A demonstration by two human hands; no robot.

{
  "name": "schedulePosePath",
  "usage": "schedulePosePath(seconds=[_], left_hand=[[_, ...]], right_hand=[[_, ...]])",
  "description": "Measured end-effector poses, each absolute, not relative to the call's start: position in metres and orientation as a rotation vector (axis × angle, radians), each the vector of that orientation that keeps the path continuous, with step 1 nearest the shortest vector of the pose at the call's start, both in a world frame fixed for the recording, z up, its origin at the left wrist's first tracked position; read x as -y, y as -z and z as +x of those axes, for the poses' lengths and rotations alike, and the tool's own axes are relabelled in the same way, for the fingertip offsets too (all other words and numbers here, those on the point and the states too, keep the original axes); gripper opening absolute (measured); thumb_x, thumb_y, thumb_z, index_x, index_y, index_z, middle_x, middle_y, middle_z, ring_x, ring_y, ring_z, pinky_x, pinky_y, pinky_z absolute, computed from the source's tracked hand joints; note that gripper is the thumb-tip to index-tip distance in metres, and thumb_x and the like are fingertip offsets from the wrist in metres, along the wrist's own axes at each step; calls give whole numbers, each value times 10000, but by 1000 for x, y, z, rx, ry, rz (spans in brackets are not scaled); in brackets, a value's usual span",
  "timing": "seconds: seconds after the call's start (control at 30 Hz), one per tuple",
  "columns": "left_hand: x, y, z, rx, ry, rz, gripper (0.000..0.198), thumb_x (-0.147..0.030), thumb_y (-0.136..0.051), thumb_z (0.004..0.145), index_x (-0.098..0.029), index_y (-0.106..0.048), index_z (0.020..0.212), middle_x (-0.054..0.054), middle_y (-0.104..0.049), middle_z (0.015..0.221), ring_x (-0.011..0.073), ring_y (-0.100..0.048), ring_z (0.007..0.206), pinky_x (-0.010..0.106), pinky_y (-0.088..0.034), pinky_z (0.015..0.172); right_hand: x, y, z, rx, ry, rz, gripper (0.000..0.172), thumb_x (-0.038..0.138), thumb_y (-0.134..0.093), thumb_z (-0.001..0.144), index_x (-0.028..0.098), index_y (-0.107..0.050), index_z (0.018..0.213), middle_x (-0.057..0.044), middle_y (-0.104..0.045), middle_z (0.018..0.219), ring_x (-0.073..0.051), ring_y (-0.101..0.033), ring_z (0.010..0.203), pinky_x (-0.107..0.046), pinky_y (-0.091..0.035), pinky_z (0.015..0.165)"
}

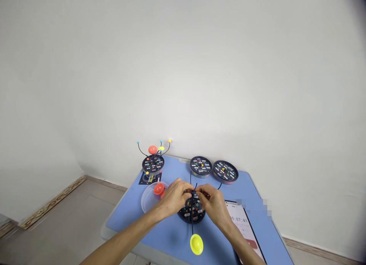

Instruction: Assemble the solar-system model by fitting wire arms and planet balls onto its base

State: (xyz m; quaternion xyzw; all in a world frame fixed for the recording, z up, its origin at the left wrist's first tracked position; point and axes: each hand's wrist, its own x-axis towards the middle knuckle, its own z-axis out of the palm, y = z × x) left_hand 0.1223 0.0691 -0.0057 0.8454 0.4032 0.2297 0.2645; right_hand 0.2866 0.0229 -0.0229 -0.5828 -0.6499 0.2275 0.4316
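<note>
Over a round black base [187, 216] printed with planets, my left hand [176, 196] and my right hand [210, 198] meet with fingertips pinched close together. They are at the top of a black rod [191, 219], and the exact spot they grip is partly hidden by the fingers. This rod runs toward me and ends in a yellow half-ball [196, 244], open side up. Another thin black stem pokes out between the two hands. Just left of my left hand, a clear plastic dish [146, 200] holds orange half-balls [159, 188].
An assembled solar system model [153, 164] stands at the back left on a dark printed card [145, 179]. Two round planet-printed cases [201, 166] [225, 171] sit at the back right. A phone [240, 219] showing a timer lies right on the blue table [171, 238]. A wall rises behind.
</note>
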Motion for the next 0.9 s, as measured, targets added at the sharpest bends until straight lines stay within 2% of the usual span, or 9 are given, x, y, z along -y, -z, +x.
schedulePosePath(seconds=[0.13,0.3,0.47,0.7,0.9], left_hand=[[-72,10,124,-1083,-605,2302,309,-47,-544,798,-236,-766,900,17,-748,874,209,-600,885,300,-430,805],[-75,9,127,-1051,-566,2389,303,-41,-520,799,-219,-763,832,20,-736,821,193,-610,831,289,-419,812],[-75,5,130,-1068,-513,2419,283,-42,-521,754,-201,-756,758,39,-735,772,214,-610,814,291,-414,761],[-76,5,131,-1060,-480,2418,287,-51,-514,738,-206,-754,710,35,-733,729,206,-602,776,280,-417,729],[-76,4,129,-1065,-486,2394,285,-50,-522,743,-216,-754,749,26,-730,731,205,-610,785,271,-425,733]], right_hand=[[-23,25,288,1670,-537,-1482,216,155,-496,809,192,-700,748,-42,-672,729,-201,-618,698,-293,-432,656],[-25,21,288,1761,-513,-1529,257,89,-486,773,190,-718,735,-14,-635,651,-176,-570,615,-263,-372,593],[-28,18,288,1830,-474,-1558,302,18,-477,717,190,-725,706,-17,-646,657,-173,-572,616,-258,-351,601],[-27,19,288,1877,-478,-1591,305,56,-461,783,188,-733,749,-34,-670,693,-181,-593,654,-261,-368,621],[-26,17,289,1905,-465,-1647,313,29,-476,729,181,-728,837,-34,-660,742,-172,-581,664,-260,-376,640]])
